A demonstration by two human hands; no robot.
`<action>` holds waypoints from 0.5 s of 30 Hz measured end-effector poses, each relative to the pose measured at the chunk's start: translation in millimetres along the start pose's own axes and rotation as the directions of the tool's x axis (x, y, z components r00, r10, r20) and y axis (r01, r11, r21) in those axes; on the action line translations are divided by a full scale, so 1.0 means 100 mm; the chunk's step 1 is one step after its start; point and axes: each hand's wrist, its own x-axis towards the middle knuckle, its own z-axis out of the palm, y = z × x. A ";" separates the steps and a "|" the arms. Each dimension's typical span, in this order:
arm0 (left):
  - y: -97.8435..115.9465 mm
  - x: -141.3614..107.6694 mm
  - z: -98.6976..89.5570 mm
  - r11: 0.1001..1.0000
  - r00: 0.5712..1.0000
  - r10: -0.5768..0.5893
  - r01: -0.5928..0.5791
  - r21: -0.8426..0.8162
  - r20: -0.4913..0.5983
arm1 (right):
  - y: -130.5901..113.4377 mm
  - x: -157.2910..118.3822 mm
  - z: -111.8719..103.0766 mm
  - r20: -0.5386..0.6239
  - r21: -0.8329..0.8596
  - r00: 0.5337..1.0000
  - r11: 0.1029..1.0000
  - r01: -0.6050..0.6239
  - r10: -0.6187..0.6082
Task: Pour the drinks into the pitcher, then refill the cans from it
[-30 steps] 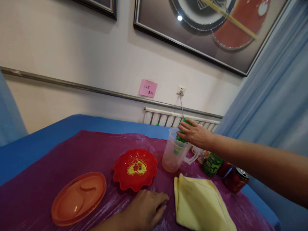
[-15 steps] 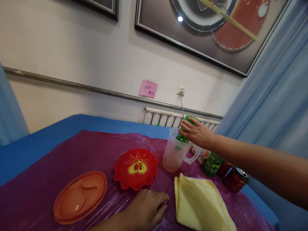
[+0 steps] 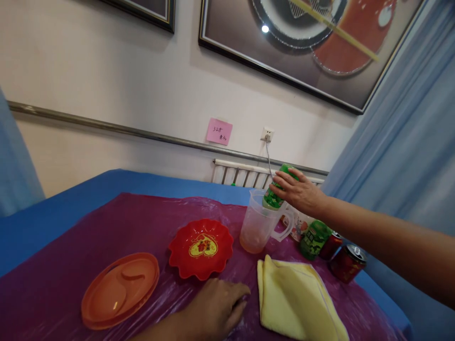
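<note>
Fingers of my right hand [image 3: 296, 189] wrap round a green drink bottle [image 3: 272, 196]. The bottle leans, its lower end at the mouth of a clear plastic pitcher [image 3: 258, 222]. A little orange-tinted liquid lies in the pitcher's bottom; whether any is flowing I cannot make out. My left hand [image 3: 218, 305] rests on the purple plastic sheet, loosely curled with nothing visible in it. Just beyond it is a red scalloped plate [image 3: 177, 246] with a yellow heart design. To its right lies a folded yellow cloth [image 3: 298, 298].
An orange oval divided plate [image 3: 106, 293] is at the left. Behind the cloth stand another green container [image 3: 314, 241], a patterned container [image 3: 298, 225] and two red cans, one nearer [image 3: 348, 265]. A radiator [image 3: 241, 175] and blue curtains [image 3: 401, 156] border the table.
My right hand has lifted slightly and shifted right, drawing the green bottle partly up out of the pitcher. My left hand stays where it was.
</note>
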 end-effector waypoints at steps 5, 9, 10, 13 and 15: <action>-0.01 0.00 0.01 1.000 1.000 0.003 -0.003 -0.002 0.005 | -0.01 -0.04 -0.09 0.097 -0.070 0.993 0.996 -0.062 0.069; -0.02 -0.01 0.01 1.000 1.000 0.012 -0.012 -0.019 0.008 | -0.04 -0.12 -0.16 0.159 -0.022 0.954 0.967 -0.255 0.255; -0.03 -0.01 0.01 1.000 1.000 0.014 -0.014 -0.020 0.007 | -0.05 -0.15 -0.17 0.167 -0.004 0.931 0.944 -0.329 0.325; -0.04 0.00 0.02 1.000 1.000 0.010 -0.010 -0.010 -0.001 | -0.09 -0.30 -0.19 0.176 0.060 0.820 0.826 -0.561 0.545; -0.04 0.00 0.03 1.000 1.000 0.006 -0.006 -0.013 -0.010 | -0.14 -0.41 -0.21 0.182 0.114 0.720 0.713 -0.692 0.670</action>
